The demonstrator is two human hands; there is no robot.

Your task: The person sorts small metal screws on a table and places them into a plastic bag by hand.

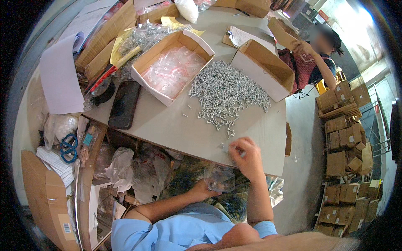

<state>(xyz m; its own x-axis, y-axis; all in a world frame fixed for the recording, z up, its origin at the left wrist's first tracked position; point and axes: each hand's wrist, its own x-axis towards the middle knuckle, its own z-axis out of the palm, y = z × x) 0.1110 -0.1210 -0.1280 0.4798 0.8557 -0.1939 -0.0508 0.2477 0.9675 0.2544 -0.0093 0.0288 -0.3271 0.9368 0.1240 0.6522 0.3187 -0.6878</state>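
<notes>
My left hand (203,190) is closed round the side of a clear plastic tub (219,179), which I hold just below the table's front edge. My right hand (247,154) is over that edge, to the right of the tub, with its fingers curled together. What they pinch, if anything, is too small to make out. A few loose screws (222,145) lie by its fingertips. Beyond it spreads a big heap of silvery screws (228,92). Left of the heap, an open white cardboard box (168,100) holds small clear bags with washer-like pieces inside.
An empty-looking box (263,75) stands right of the heap, near a clipboard (251,37). A phone (124,104) lies at the table's left. Blue-handled scissors (68,148) rest lower left. Across the table a person (312,62) holds a cardboard piece. Stacked cartons (341,154) line the right.
</notes>
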